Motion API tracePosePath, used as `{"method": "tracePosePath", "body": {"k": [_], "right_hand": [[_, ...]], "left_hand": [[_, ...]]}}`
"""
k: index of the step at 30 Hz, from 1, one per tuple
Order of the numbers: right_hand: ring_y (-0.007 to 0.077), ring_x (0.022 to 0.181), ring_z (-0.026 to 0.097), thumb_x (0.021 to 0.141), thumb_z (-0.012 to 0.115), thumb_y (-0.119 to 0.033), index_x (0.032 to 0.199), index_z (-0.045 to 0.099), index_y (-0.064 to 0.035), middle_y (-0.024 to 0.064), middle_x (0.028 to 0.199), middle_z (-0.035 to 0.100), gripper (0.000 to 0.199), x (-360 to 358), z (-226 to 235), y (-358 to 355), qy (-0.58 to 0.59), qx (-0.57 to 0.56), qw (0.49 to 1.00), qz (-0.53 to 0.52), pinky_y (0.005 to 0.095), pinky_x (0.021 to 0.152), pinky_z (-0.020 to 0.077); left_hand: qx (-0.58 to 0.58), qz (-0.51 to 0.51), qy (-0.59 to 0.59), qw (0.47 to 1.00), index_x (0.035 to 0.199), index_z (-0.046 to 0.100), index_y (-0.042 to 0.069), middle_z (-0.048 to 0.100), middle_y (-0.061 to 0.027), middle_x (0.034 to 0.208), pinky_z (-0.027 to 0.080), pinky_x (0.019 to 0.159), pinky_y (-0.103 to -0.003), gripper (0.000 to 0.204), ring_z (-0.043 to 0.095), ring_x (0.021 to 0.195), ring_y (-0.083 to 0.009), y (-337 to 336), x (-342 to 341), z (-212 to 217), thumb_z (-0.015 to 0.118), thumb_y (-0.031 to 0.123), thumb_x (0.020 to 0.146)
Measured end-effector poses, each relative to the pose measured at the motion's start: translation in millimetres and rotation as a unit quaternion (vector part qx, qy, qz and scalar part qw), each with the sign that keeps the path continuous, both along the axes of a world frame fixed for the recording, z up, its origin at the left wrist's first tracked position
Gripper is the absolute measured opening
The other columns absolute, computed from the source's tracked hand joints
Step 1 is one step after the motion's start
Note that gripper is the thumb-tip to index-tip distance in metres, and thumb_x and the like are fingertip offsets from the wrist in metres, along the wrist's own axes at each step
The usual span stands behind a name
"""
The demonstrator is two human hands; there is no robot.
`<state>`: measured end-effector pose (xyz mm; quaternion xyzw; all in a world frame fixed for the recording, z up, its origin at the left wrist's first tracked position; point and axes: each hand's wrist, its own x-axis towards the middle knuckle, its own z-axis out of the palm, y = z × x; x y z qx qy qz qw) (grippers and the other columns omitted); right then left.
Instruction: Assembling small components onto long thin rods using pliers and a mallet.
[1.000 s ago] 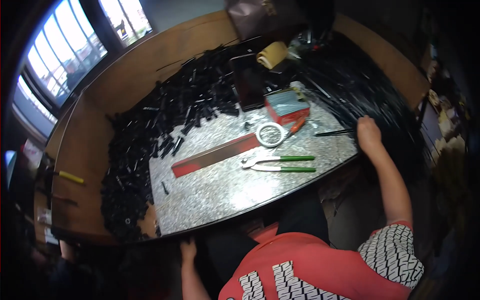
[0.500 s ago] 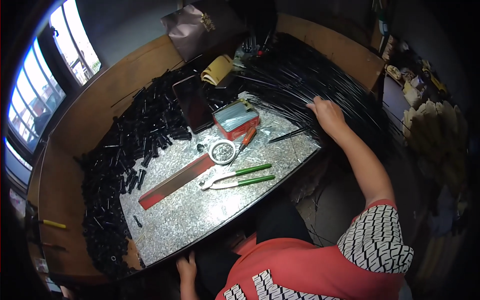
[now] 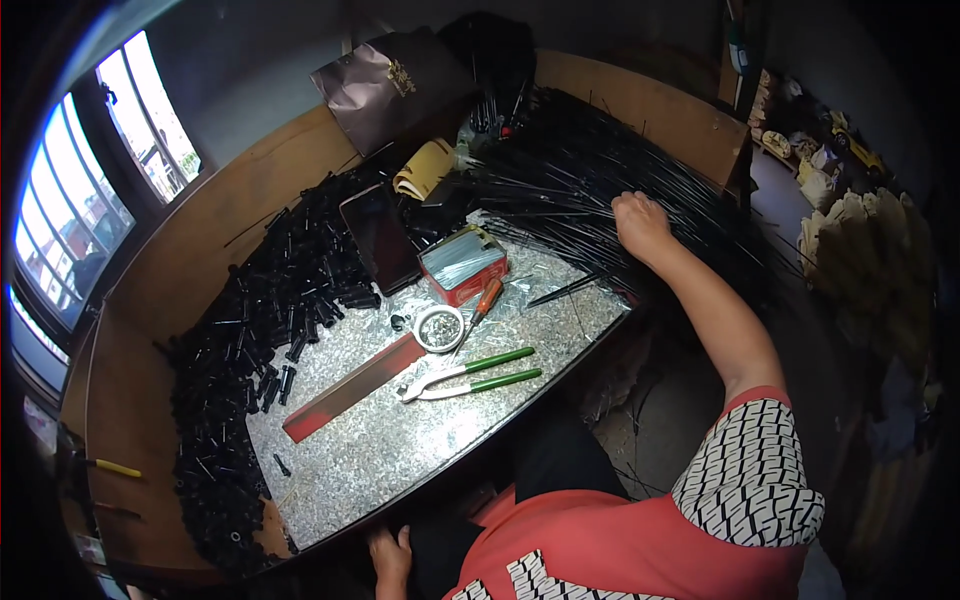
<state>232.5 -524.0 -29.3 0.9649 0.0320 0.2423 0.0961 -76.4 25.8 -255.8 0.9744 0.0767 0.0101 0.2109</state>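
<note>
- The speckled grey worktop [image 3: 340, 475] spreads out in front of you, with raised wooden boards [image 3: 215, 225] round its far and left sides.
- The long, thin black rods [image 3: 560, 165] lie in a thick pile on its far right, under your right hand.
- A heap of short black parts [image 3: 235, 345] runs along its left and far side.
- A dark, shiny bag [image 3: 385, 95] stands behind that heap.
- A flat dark slab [image 3: 378, 238] leans at the heap's edge.
- A red box [image 3: 468, 286], filled with thin pale pieces, sits beside the slab.
- A long red bar [image 3: 355, 388] lies slantwise near the middle.
- Pliers with green handles [image 3: 472, 387] lie spread just nearer to you.
- Your right hand [image 3: 642, 225] is over the rods, fingers curled; you cannot tell from here whether it grips any.
- Your left hand [image 3: 392, 552] is low beside the worktop's near edge, open, its thumb parted from the fingers.
- A folded yellow piece [image 3: 426, 168] rests beyond the slab.
- An orange-handled tool [image 3: 488, 297] lies beside a round white dish [image 3: 440, 350] of small shiny bits.
</note>
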Motion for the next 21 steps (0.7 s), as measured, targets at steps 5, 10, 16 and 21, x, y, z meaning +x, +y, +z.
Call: {"method": "tracePosePath", "body": {"k": [5, 10, 16, 21], "right_hand": [[0.0342, 0.084, 0.065, 0.083, 0.051, -0.003, 0.089, 0.055, 0.0013, 0.0209, 0.085, 0.064, 0.008, 12.6, 19.5, -7.2, -0.025, 0.009, 0.999, -0.044, 0.0435, 0.074, 0.0524], [0.04, 0.086, 0.064, 0.09, 0.051, -0.009, 0.092, 0.049, 0.0036, 0.0276, 0.086, 0.063, 0.012, 42.5, 58.9, -46.7, -0.065, 0.114, 0.988, -0.086, 0.0457, 0.07, 0.0511], [0.0384, 0.106, 0.058, 0.083, 0.067, -0.017, 0.101, 0.055, 0.0053, 0.0257, 0.108, 0.06, 0.031, 56.0, 105.9, -52.1, 0.02, 0.134, 0.987, -0.085, 0.044, 0.088, 0.0475], [0.036, 0.088, 0.064, 0.08, 0.072, -0.02, 0.097, 0.055, 0.0048, 0.0229, 0.096, 0.062, 0.035, 58.8, 147.3, -24.2, -0.005, 0.18, 0.983, 0.026, 0.0426, 0.073, 0.0508]], "left_hand": [[-0.001, 0.004, 0.022, 1.0, 0.127, 0.046, -0.011, 0.046, -0.0323, 0.13, 0.035, 0.103, -0.048, 0.061, 0.044, 0.119, -0.0473, 5.0, -1.4, -12.0, 0.065, 0.028, 0.084], [-0.007, 0.001, 0.038, 0.999, 0.127, 0.047, -0.01, 0.048, -0.0319, 0.128, 0.036, 0.102, -0.047, 0.06, 0.045, 0.118, -0.0472, 3.6, -1.5, -8.2, 0.065, 0.028, 0.084], [0.031, -0.005, 0.079, 0.996, 0.126, 0.05, -0.006, 0.052, -0.0298, 0.122, 0.038, 0.1, -0.047, 0.056, 0.048, 0.115, -0.0453, -9.8, 1.4, 13.2, 0.065, 0.028, 0.084], [-0.017, -0.121, -0.007, 0.993, 0.114, 0.058, -0.001, 0.059, -0.0226, 0.114, 0.045, 0.091, -0.044, 0.043, 0.055, 0.106, -0.0395, -41.9, 4.4, 64.9, 0.069, 0.023, 0.081]]}}
